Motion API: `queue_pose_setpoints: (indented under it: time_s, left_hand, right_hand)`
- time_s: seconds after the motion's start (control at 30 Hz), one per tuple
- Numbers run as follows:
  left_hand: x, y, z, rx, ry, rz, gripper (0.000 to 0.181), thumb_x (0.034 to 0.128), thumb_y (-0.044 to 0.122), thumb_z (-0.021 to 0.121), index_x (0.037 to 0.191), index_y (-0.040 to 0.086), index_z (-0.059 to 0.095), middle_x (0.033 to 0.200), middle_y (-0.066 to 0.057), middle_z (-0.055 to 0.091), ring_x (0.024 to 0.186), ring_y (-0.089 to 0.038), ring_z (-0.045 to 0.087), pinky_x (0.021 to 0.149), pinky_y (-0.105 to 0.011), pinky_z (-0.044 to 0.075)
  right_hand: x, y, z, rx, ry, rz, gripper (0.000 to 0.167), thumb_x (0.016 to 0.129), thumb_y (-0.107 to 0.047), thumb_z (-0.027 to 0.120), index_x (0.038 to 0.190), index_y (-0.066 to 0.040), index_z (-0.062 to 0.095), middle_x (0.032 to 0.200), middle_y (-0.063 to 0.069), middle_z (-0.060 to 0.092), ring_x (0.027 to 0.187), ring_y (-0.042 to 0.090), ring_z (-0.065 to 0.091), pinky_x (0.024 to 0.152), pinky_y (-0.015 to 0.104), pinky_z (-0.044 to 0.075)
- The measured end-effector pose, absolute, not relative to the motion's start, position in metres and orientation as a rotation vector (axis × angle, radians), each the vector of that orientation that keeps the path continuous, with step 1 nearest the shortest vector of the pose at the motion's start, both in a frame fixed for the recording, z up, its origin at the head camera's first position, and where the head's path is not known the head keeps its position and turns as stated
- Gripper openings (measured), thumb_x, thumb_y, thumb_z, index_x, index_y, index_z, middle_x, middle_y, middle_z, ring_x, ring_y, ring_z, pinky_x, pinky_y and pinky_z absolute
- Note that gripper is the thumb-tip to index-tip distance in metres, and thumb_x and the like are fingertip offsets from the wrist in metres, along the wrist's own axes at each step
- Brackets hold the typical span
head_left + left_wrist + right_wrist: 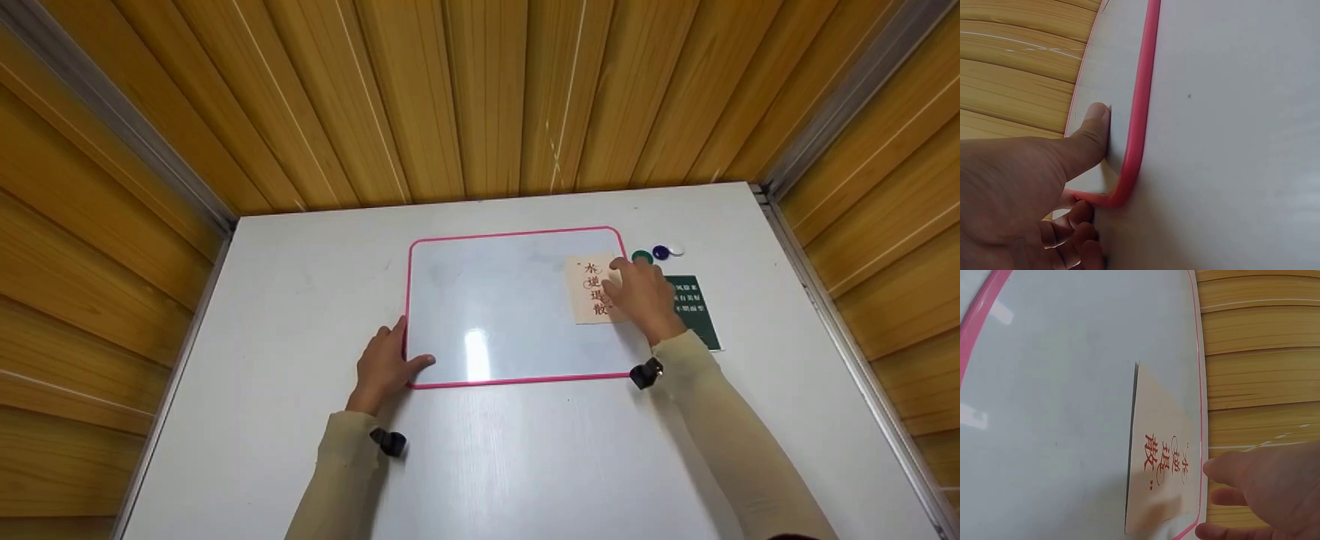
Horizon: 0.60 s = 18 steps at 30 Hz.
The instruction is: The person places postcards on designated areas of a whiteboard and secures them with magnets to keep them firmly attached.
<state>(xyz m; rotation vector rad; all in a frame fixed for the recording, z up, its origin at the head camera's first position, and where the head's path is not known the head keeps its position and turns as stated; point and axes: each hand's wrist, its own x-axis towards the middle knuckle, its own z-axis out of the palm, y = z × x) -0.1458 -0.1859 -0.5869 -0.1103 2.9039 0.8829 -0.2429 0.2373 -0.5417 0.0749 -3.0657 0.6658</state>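
A whiteboard (pixel 495 300) with a pink-red frame lies flat on the white table. My left hand (pixel 384 366) grips its near left corner; in the left wrist view the thumb (pixel 1095 121) lies over the board's face and the other fingers are bent against the outer edge. A cream card (pixel 587 300) with red handwritten-style characters rests on the board's right part. My right hand (pixel 646 296) is over the card's right side, partly covering it. In the right wrist view its fingers are spread and relaxed, with nothing between them, apart from the card (pixel 1154 495).
Right of the board lies a dark green card (pixel 697 319) with white characters, partly behind the right hand. Beyond it are a green round piece (pixel 642 256), a dark blue one (pixel 661 253) and a white one (pixel 677 250). Wood-patterned walls (pixel 480 97) enclose the table.
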Motion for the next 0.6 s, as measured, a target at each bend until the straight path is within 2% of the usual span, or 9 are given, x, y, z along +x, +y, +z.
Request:
queue_pose_setpoints:
  time_s: [0.1, 0.2, 0.47, 0.6]
  left_hand:
    - [-0.145, -0.186, -0.588, -0.112, 2.902, 0.884, 0.096, 0.0836, 0.041, 0.085, 0.16, 0.009, 0.036, 0.113, -0.017, 0.059, 0.098, -0.029, 0.056, 0.093, -0.049, 0.051]
    - [-0.146, -0.186, -0.588, -0.107, 2.9, 0.886, 0.096, 0.0838, 0.042, 0.085, 0.16, 0.01, 0.036, 0.112, -0.016, 0.059, 0.097, -0.028, 0.055, 0.093, -0.049, 0.051]
    - [-0.145, -0.188, -0.588, -0.055, 2.926, 0.857, 0.097, 0.0839, 0.043, 0.085, 0.159, 0.006, 0.036, 0.113, -0.019, 0.058, 0.095, -0.029, 0.054, 0.09, -0.05, 0.051]
    - [-0.145, -0.187, -0.587, -0.058, 2.923, 0.865, 0.097, 0.084, 0.043, 0.085, 0.159, 0.006, 0.036, 0.114, -0.019, 0.059, 0.096, -0.03, 0.055, 0.092, -0.051, 0.051]
  right_hand:
    - [-0.245, 0.24, -0.544, 0.095, -3.023, 0.67, 0.04, 0.1, -0.025, 0.066, 0.132, -0.003, 0.064, 0.122, 0.026, 0.06, 0.104, 0.043, 0.055, 0.079, 0.06, 0.05]
    - [-0.248, 0.244, -0.544, 0.139, -2.982, 0.673, 0.038, 0.099, -0.026, 0.068, 0.129, -0.004, 0.067, 0.122, 0.026, 0.06, 0.107, 0.044, 0.053, 0.081, 0.061, 0.049]
    - [-0.258, 0.256, -0.549, 0.265, -2.94, 0.765, 0.038, 0.097, -0.027, 0.073, 0.129, -0.006, 0.069, 0.136, 0.022, 0.057, 0.122, 0.042, 0.046, 0.102, 0.06, 0.041]
    - [-0.259, 0.263, -0.551, 0.258, -2.923, 0.782, 0.041, 0.097, -0.028, 0.073, 0.132, -0.007, 0.067, 0.143, 0.02, 0.052, 0.128, 0.041, 0.042, 0.107, 0.059, 0.039]
